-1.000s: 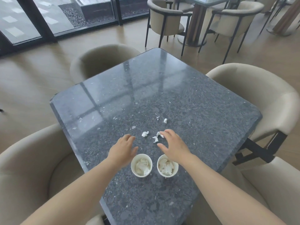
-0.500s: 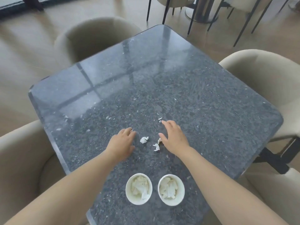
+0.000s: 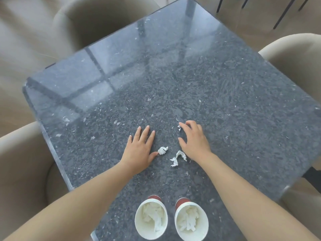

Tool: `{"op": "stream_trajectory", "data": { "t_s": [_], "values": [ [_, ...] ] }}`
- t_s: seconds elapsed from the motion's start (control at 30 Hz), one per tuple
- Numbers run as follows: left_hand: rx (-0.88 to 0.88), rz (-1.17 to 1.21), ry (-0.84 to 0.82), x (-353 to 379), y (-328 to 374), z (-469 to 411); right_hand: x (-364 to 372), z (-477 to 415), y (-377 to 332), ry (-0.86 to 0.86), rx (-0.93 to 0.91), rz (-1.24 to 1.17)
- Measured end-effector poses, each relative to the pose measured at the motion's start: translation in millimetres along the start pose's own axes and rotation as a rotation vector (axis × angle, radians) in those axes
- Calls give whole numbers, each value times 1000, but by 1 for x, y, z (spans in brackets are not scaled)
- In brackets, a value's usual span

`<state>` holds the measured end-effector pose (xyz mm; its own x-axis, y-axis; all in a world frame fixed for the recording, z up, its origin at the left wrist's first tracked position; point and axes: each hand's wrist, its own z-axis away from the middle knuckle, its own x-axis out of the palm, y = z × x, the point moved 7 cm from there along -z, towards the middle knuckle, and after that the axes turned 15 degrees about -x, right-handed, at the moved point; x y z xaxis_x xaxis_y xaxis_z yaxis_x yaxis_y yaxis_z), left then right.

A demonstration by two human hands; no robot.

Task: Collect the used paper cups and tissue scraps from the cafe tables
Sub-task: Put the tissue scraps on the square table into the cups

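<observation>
Left hand [image 3: 139, 150]: flattening onto the granite table [image 3: 173, 75]; the fingers that were curled half a second ago are now lying straight and spread, holding nothing, with the thumb tip touching the crumpled tissue ball [image 3: 162, 150].
Right hand [image 3: 194, 141]: reaching further out than before, fingers arching loosely over the stone and gripping nothing visible; the index fingertip is touching the small far scrap [image 3: 179, 128], thumb apart from it.
Twisted scrap [image 3: 178, 158]: lying loose between the two wrists, just beside the right hand's heel, untouched.
Tiny fleck [image 3: 177, 119]: sitting just beyond the right index finger.
Left paper cup [image 3: 151, 219] and right paper cup [image 3: 191, 220]: standing upright side by side at the near edge, each already stuffed with tissue; both hands are now working well away from them, where a second ago they were just past the rims.
Meaning for the task: the person seems to be raking the remaining scraps together from both sides, so the gathering is nearing its end on this table, with several scraps not yet picked up and the cups waiting to receive them.
</observation>
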<state>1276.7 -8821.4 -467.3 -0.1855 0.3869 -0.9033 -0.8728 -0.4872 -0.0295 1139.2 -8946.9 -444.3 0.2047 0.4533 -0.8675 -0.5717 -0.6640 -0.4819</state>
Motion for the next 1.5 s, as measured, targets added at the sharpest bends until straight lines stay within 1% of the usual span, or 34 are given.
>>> {"op": "stream_trajectory", "data": {
  "t_s": [0.2,0.33,0.4,0.47,0.5,0.63,0.83,0.93,1.1,1.27,1.43,1.5],
  "values": [
    [-5,20,2,-2,1,1,4,-1,-5,37,-42,-82],
    [-20,51,-45,-10,5,3,9,11,-8,32,-40,-124],
    [61,102,-40,-19,16,8,12,20,-10,32,-23,-194],
    [169,156,-28,-26,28,19,12,30,-10,66,1,-288],
    [196,169,-35,-27,32,24,11,34,-10,85,5,-310],
    [182,156,-103,-23,37,30,11,55,-6,95,13,-325],
    [189,181,-160,-22,41,27,11,73,0,82,2,-354],
    [151,275,-125,-30,42,22,6,72,6,107,19,-350],
    [144,344,-87,-45,60,5,4,66,12,117,34,-333],
    [259,212,-89,-40,80,-5,7,73,18,146,43,-318],
    [268,198,-57,-41,86,-14,9,79,16,172,41,-325],
    [305,202,-53,-42,91,-14,11,80,14,165,31,-328]
  ]
}}
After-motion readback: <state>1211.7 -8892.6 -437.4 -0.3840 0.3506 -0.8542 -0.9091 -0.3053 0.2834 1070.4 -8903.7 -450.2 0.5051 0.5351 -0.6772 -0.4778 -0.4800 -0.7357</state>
